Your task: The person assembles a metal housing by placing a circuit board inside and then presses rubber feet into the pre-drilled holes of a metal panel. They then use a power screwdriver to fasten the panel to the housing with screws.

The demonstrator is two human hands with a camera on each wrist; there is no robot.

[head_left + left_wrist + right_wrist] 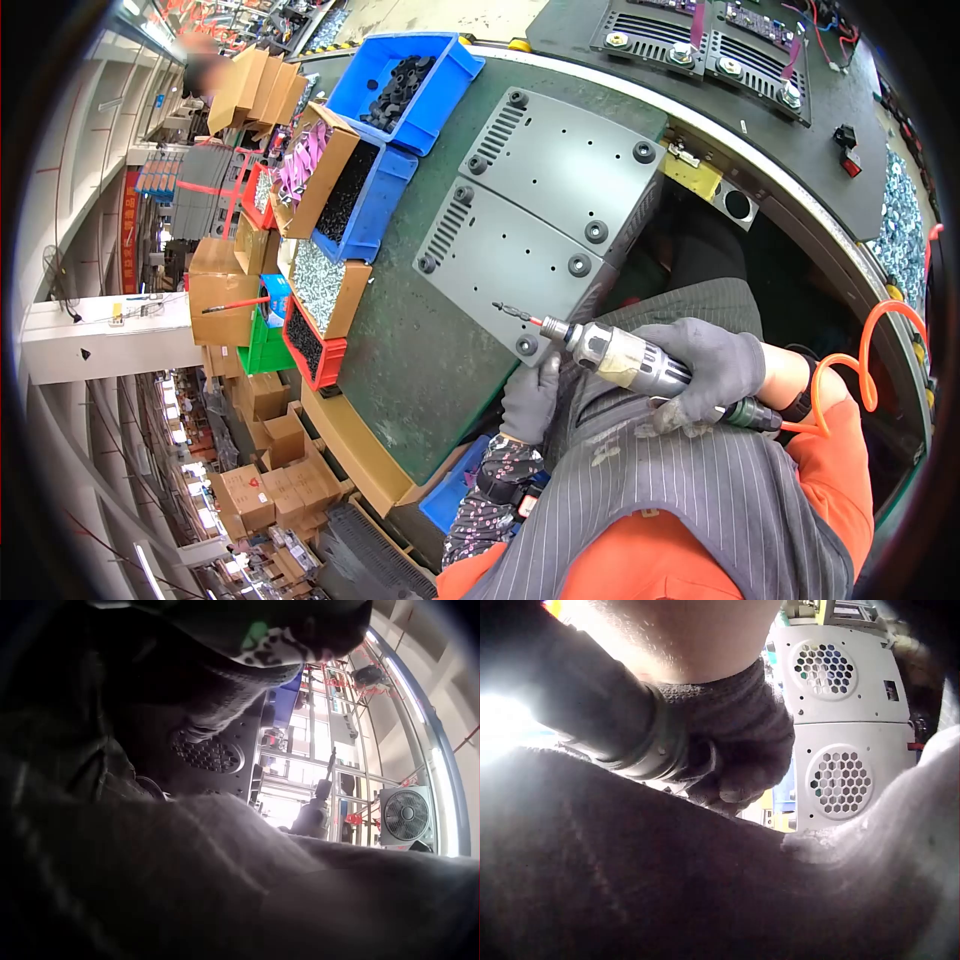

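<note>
My gloved right hand [700,370] grips a power screwdriver [625,358] with an orange coiled hose at its tail. Its long bit [515,312] points left over the nearer of two grey metal cases [500,255]. The farther case [560,160] lies right beside it; both carry black round feet at their corners. My gloved left hand [530,402] is at the near case's lower corner, below a black foot [526,345]. In the left wrist view, the left glove [232,697] reaches to a honeycomb vent [210,754] on a case side. The right wrist view shows two such vented sides [840,780].
Left of the cases stand a blue bin [455,75] of black feet, a second blue bin [375,215] of small black parts, a cardboard box [345,300] of screws and a red bin [325,370]. A curved rail edges the bench beyond. Orange hose [868,350] loops at right.
</note>
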